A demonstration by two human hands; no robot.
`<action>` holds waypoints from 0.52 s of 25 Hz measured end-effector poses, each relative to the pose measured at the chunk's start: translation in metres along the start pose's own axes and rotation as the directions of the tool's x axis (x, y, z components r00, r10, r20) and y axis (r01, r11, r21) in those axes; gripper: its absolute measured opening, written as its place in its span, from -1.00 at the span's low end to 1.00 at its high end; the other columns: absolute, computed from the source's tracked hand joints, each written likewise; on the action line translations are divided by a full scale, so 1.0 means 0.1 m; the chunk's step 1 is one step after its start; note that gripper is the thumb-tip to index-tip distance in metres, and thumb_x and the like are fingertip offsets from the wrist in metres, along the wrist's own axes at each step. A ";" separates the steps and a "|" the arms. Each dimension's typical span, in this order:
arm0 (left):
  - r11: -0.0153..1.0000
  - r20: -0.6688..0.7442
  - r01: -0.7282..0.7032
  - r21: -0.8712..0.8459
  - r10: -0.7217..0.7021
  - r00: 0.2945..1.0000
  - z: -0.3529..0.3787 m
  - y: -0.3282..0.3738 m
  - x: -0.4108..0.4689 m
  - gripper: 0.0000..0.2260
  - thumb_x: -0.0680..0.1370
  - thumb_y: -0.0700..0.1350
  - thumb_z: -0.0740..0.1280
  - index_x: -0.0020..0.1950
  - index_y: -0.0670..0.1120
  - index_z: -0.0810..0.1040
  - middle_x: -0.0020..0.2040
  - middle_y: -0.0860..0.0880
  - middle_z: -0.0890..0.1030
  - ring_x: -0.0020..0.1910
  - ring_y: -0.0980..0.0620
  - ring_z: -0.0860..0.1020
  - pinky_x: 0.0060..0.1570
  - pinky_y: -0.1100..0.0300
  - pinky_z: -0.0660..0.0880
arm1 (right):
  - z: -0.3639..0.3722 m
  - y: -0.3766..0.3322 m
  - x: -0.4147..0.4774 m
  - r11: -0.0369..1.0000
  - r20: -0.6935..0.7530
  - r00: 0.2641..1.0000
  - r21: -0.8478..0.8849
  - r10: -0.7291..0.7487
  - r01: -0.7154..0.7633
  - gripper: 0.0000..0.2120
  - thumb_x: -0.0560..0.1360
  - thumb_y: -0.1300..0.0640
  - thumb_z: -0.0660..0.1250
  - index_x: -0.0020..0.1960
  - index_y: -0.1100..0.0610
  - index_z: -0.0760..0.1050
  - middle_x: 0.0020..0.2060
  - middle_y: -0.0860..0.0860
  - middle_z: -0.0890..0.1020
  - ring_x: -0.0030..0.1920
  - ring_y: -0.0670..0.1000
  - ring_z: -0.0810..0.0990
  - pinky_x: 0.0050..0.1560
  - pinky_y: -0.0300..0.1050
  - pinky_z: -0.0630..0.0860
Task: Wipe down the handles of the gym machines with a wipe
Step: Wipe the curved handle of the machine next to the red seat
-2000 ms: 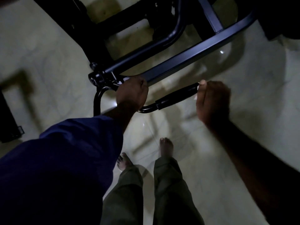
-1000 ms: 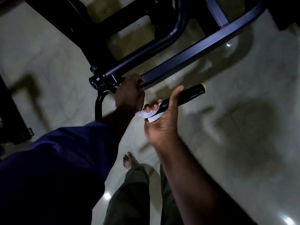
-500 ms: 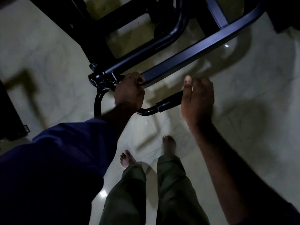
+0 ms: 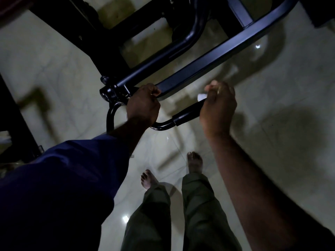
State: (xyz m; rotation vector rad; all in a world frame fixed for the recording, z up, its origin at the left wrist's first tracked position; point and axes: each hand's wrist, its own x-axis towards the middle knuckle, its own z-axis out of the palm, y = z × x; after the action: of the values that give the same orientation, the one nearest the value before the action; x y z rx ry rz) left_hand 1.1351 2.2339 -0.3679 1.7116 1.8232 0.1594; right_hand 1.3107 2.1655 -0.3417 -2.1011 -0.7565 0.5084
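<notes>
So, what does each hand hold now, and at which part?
The right hand holds the wipe round the black grip, toward its far end. The left hand grips the handle's bare metal bar near the frame.

Handle [image 4: 186, 112]: we log a black bent tube with a dark grip sleeve, slanting up to the right. Wipe [image 4: 202, 96]: white, and we see only a small patch at the sleeve's upper end, held against it by the right hand [image 4: 218, 107].
</notes>
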 end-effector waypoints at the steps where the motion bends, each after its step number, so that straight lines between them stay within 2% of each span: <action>1: 1.000 0.002 0.004 0.009 -0.004 1.000 0.01 0.00 0.00 -0.72 0.54 -0.21 0.25 0.10 0.10 0.62 0.17 0.13 0.67 0.15 0.02 0.63 0.14 0.16 0.49 | -0.05 0.04 0.02 0.960 0.063 0.980 -0.198 -0.187 0.196 -0.66 0.68 0.09 0.15 -0.03 0.24 0.63 -0.05 0.17 0.65 -0.11 0.06 0.59 -0.05 -0.35 0.39; 2: 1.000 0.004 0.010 0.020 -0.010 1.000 0.01 0.01 0.01 -0.75 0.55 -0.19 0.26 0.08 0.12 0.61 0.16 0.14 0.67 0.13 0.02 0.63 0.13 0.15 0.51 | -0.10 0.08 0.11 0.893 0.183 0.950 -0.334 -0.254 0.303 -0.62 0.69 0.05 0.14 -0.04 0.22 0.63 -0.09 0.18 0.66 -0.12 0.13 0.60 -0.05 -0.18 0.43; 3: 1.000 0.005 0.014 0.027 -0.014 1.000 0.00 0.01 0.02 -0.78 0.57 -0.17 0.27 0.07 0.13 0.60 0.15 0.14 0.67 0.11 0.02 0.64 0.12 0.14 0.53 | -0.15 0.07 0.24 0.833 0.324 0.915 -0.415 -0.240 0.366 -0.61 0.68 0.02 0.15 -0.06 0.22 0.63 -0.14 0.19 0.66 -0.13 0.21 0.62 -0.07 -0.08 0.48; 5: 0.999 0.014 0.006 0.032 -0.006 1.000 0.01 0.01 0.02 -0.80 0.58 -0.15 0.29 0.08 0.13 0.61 0.14 0.12 0.68 0.10 0.01 0.65 0.11 0.13 0.54 | -0.22 -0.01 0.48 0.668 0.621 0.770 -0.512 -0.145 0.539 -0.76 0.60 0.07 0.32 -0.05 0.26 0.59 -0.19 0.23 0.65 -0.15 0.28 0.62 -0.10 0.03 0.58; 6: 0.999 0.018 -0.001 0.038 0.001 1.000 0.00 0.02 0.00 -0.81 0.58 -0.14 0.30 0.09 0.12 0.61 0.14 0.10 0.68 0.10 0.00 0.65 0.11 0.13 0.54 | -0.24 -0.11 0.55 0.557 0.725 0.684 -0.536 -0.080 0.634 -0.80 0.53 0.14 0.42 0.01 0.29 0.57 -0.17 0.25 0.65 -0.11 0.30 0.63 -0.08 0.07 0.62; 7: 0.999 0.021 -0.008 0.045 0.007 1.000 -0.01 0.03 -0.01 -0.81 0.58 -0.14 0.31 0.09 0.12 0.61 0.13 0.10 0.68 0.09 -0.01 0.65 0.11 0.12 0.54 | -0.24 -0.15 0.58 0.503 0.779 0.627 -0.539 -0.008 0.676 -0.76 0.49 0.19 0.44 0.09 0.29 0.56 -0.10 0.25 0.66 -0.04 0.31 0.63 -0.04 0.09 0.61; 8: 0.999 0.020 -0.011 0.046 0.010 1.000 -0.02 0.03 -0.01 -0.81 0.58 -0.13 0.31 0.09 0.14 0.60 0.13 0.10 0.68 0.09 -0.02 0.65 0.11 0.11 0.54 | -0.22 -0.18 0.56 0.573 0.757 0.653 -0.541 0.012 0.616 -0.75 0.53 0.19 0.39 0.15 0.28 0.54 -0.03 0.24 0.66 0.02 0.31 0.63 0.00 0.09 0.59; 9: 0.999 0.018 -0.009 0.047 0.008 1.000 -0.02 0.03 0.00 -0.81 0.57 -0.13 0.32 0.08 0.15 0.60 0.12 0.11 0.68 0.08 -0.01 0.65 0.11 0.10 0.55 | -0.19 -0.19 0.49 0.706 0.684 0.729 -0.513 -0.007 0.488 -0.78 0.59 0.15 0.29 0.16 0.26 0.54 0.00 0.23 0.65 0.04 0.29 0.61 0.01 0.08 0.56; 10: 0.999 0.018 -0.006 0.051 0.005 1.000 -0.02 0.02 0.01 -0.81 0.56 -0.12 0.32 0.07 0.16 0.60 0.11 0.12 0.68 0.07 -0.01 0.66 0.11 0.10 0.55 | -0.16 -0.18 0.41 0.794 0.593 0.806 -0.487 -0.005 0.363 -0.77 0.64 0.12 0.21 0.10 0.23 0.56 -0.02 0.22 0.63 0.01 0.26 0.60 0.00 0.07 0.52; 11: 0.998 0.021 -0.002 0.055 0.000 1.000 -0.02 0.02 0.01 -0.80 0.56 -0.12 0.32 0.07 0.16 0.61 0.10 0.12 0.69 0.06 0.00 0.66 0.11 0.10 0.56 | -0.15 -0.13 0.25 0.856 0.455 0.883 -0.404 -0.117 0.322 -0.75 0.67 0.10 0.17 0.02 0.21 0.57 -0.07 0.20 0.61 -0.03 0.23 0.55 -0.01 0.06 0.48; 12: 0.999 0.021 0.003 0.054 -0.004 1.000 -0.01 0.03 0.01 -0.80 0.55 -0.12 0.32 0.07 0.16 0.61 0.10 0.13 0.69 0.06 0.01 0.66 0.11 0.10 0.56 | -0.15 -0.03 0.06 0.828 0.295 0.902 -0.378 -0.316 0.414 -0.74 0.68 0.11 0.19 -0.06 0.20 0.57 -0.13 0.18 0.59 -0.06 0.18 0.49 0.00 0.06 0.45; 13: 0.999 0.015 0.006 0.051 -0.007 1.000 -0.01 0.02 0.01 -0.80 0.55 -0.12 0.32 0.07 0.16 0.62 0.09 0.14 0.69 0.06 0.02 0.66 0.10 0.13 0.55 | -0.15 0.04 -0.07 0.784 0.196 0.862 -0.358 -0.467 0.507 -0.74 0.68 0.13 0.23 -0.12 0.20 0.56 -0.17 0.16 0.57 -0.07 0.14 0.43 0.02 0.07 0.44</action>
State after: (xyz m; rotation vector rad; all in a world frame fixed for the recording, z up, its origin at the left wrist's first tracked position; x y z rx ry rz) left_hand 1.1370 2.2356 -0.3667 1.7367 1.8359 0.0982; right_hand 1.3155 2.1501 -0.3351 -2.1278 -1.5199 0.1724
